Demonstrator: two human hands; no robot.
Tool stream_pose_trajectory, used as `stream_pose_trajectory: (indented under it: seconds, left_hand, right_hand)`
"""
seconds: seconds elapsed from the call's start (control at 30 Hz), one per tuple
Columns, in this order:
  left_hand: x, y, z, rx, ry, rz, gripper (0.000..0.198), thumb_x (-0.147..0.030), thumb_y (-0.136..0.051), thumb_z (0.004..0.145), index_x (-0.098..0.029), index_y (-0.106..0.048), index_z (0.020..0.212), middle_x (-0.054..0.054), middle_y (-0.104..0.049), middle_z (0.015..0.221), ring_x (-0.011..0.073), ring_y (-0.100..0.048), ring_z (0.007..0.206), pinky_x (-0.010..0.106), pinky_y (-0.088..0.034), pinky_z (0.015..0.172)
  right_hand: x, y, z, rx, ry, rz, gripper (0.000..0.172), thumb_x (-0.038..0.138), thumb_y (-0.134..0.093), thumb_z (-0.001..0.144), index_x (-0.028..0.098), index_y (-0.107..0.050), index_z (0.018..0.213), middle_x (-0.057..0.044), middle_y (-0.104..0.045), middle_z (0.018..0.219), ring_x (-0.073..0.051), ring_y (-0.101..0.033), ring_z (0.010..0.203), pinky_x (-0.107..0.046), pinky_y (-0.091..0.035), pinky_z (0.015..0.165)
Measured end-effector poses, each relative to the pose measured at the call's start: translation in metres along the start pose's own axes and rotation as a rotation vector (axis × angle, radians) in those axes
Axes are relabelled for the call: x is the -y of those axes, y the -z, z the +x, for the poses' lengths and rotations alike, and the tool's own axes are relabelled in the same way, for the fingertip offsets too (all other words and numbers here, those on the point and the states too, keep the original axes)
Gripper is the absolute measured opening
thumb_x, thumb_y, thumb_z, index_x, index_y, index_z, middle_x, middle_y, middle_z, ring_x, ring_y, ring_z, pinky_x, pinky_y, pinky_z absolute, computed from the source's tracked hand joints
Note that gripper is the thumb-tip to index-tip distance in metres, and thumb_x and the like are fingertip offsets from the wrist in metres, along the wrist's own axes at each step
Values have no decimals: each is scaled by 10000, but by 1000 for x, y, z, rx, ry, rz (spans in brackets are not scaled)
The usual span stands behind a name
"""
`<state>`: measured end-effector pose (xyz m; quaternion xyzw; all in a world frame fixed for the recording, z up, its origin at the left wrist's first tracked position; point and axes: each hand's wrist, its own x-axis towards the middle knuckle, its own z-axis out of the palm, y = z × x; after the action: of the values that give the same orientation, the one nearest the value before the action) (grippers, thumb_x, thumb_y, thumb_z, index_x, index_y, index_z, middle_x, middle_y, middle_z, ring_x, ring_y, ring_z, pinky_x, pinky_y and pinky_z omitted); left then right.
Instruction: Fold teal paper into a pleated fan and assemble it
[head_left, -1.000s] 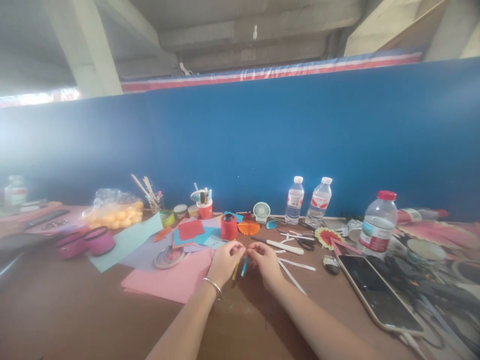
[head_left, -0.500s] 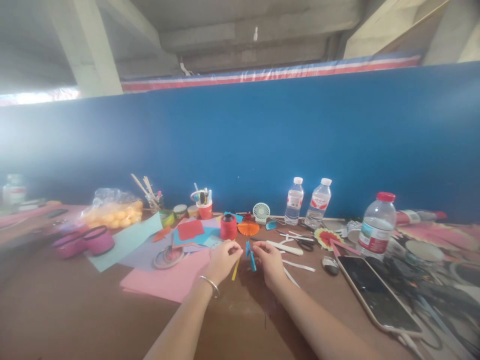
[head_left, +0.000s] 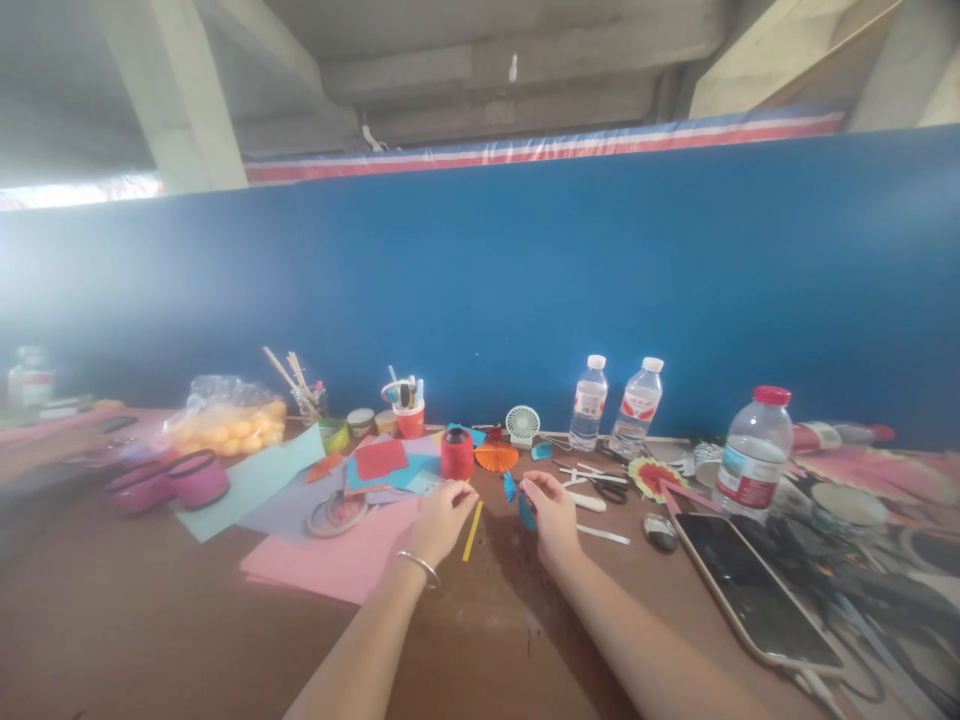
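My right hand [head_left: 551, 512] is closed in a pinch on a blue folded paper piece [head_left: 511, 488]. The piece has a pleated, fanned upper end, and another blue part hangs below my fingers. My left hand [head_left: 444, 518], with a bracelet at the wrist, has its thumb and fingertips pressed together; whether anything small is between them I cannot make out. Just right of its fingertips lies a thin yellow strip [head_left: 472, 532] on the brown table [head_left: 480, 640]. Behind my hands are a red roll [head_left: 457, 455] and an orange pleated paper fan [head_left: 496, 458].
Pink paper sheets [head_left: 322, 565] and a tape roll [head_left: 337, 513] lie left. Scissors [head_left: 611, 487], white strips [head_left: 602, 534] and a phone [head_left: 757, 590] are right. Water bottles [head_left: 589, 405] and a small fan [head_left: 523, 425] stand at the back, before a blue partition [head_left: 525, 270].
My right hand has moved a little right with the blue paper piece, which has turned to show its pleats. The gap between my hands is wider, and more of the yellow strip shows.
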<state>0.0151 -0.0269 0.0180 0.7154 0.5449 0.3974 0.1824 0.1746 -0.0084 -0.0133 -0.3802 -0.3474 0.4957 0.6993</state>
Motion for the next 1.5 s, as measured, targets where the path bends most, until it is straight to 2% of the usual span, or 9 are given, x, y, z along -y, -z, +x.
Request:
stream_pose_trajectory:
  seconds: [0.3,0.43,0.57,0.77,0.83,0.9,1.03,1.27,1.5]
  left_hand:
    - [-1,-30,-8,-2,-36,-129,185,-312,-494,689,-161,-601,675,32,-588,686,151,-518,656,264,-390,628]
    - [5,-28,-4,-30,194,-494,180,-312,-522,662,-145,-563,609,-10,-516,544,103,-472,512,215,-355,483]
    - [20,-28,3,-310,541,-997,124,-250,-522,629,-131,-504,662,-27,-470,541,65,-445,435,180,-320,404]
    - [22,-24,5,-619,536,-1004,120,-202,-478,651,-183,-406,745,-69,-407,570,44,-443,475,170,-374,471]
    - [12,-22,0,-553,446,-920,148,-226,-531,641,-177,-431,739,-77,-386,538,36,-401,437,144,-312,408]
    - [0,-23,-5,-303,428,-873,166,-290,-551,648,-149,-468,677,-73,-383,495,22,-343,384,130,-218,347]
    - [-18,-30,-14,236,696,-1017,360,-439,-540,655,-90,-553,740,16,-529,606,22,-402,398,118,-204,320]
    - [-15,-42,-15,98,710,-1139,253,-321,-633,610,-118,-554,737,-8,-524,619,11,-424,434,92,-271,348]
    - [-13,-49,-17,31,628,-1036,177,-288,-570,645,-149,-480,706,-33,-480,599,33,-441,452,126,-308,391]
  right_hand:
    - [1,-11,-12,111,-21,4,243,321,-665,545,164,-555,695,7,-576,592,-120,-527,525,-230,-408,491]
    - [1,-8,-8,41,-58,66,227,306,-670,540,173,-561,689,17,-581,569,-119,-535,504,-228,-409,473]
    - [-3,0,-1,-59,-97,166,227,280,-681,529,170,-561,688,7,-590,583,-122,-550,514,-229,-422,470]
    - [-7,3,3,-42,-74,144,233,268,-680,539,166,-561,711,-3,-600,602,-124,-549,521,-227,-415,471]
    - [-6,1,1,-19,-49,83,236,275,-674,549,162,-563,723,-6,-599,610,-120,-543,522,-224,-407,473]
    - [-5,0,-1,15,-9,20,224,284,-662,567,159,-565,725,-1,-591,607,-112,-530,520,-221,-402,483]
    - [-4,-3,-3,58,82,-81,190,292,-636,592,156,-565,705,7,-581,602,-112,-526,555,-227,-409,539]
    - [-5,-5,-14,218,118,-192,134,262,-580,629,164,-545,714,9,-571,613,-126,-535,572,-234,-422,547]
    - [-2,-5,-18,158,179,-406,123,262,-535,653,159,-535,720,-12,-575,635,-139,-534,570,-239,-425,538]
